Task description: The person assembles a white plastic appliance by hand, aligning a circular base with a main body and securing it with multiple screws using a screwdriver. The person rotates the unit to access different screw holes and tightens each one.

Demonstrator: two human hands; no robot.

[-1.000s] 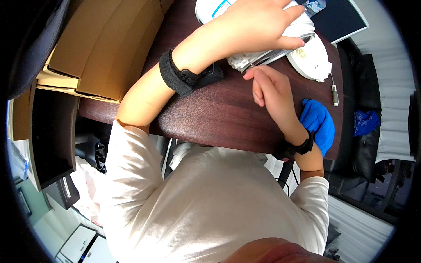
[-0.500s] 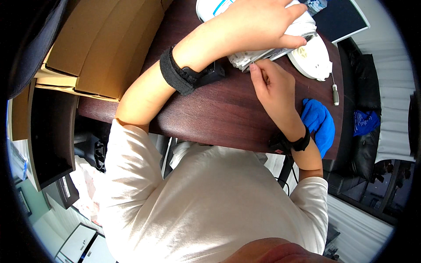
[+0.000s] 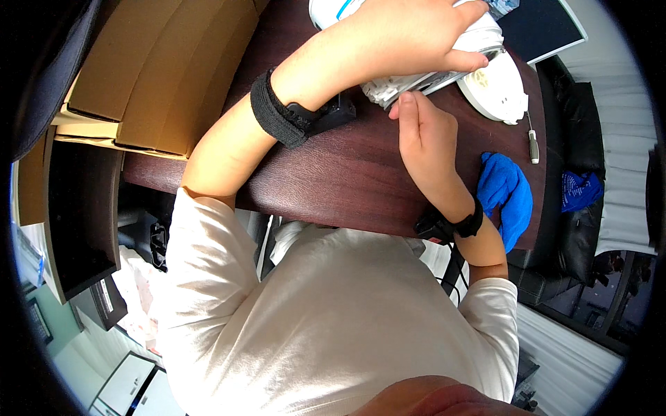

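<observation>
A white, rounded appliance (image 3: 483, 36) lies on its side at the far edge of the dark wooden table (image 3: 326, 184). My left hand (image 3: 427, 35) grips it from above, thumb and fingers spread around its body and hiding much of it. At its near end, a ribbed white part (image 3: 388, 89) shows beneath my left wrist. Just below that end is my right hand (image 3: 427, 132), its fingers curled in and thumb pressed against them; whatever they pinch, if anything, is hidden. A round white cover (image 3: 496, 90) rests to the right of the appliance.
A screwdriver (image 3: 533, 147) with a grey handle lies near the table's right edge. Close to my right forearm sits a crumpled blue cloth (image 3: 505, 197). Cardboard boxes (image 3: 163, 69) stand at the left, and a dark white-rimmed panel (image 3: 544, 31) is at the far right.
My right hand has drawn slightly away from the appliance's near end, turning a little, with its fingers still curled. My left hand keeps its hold, almost unmoved.
</observation>
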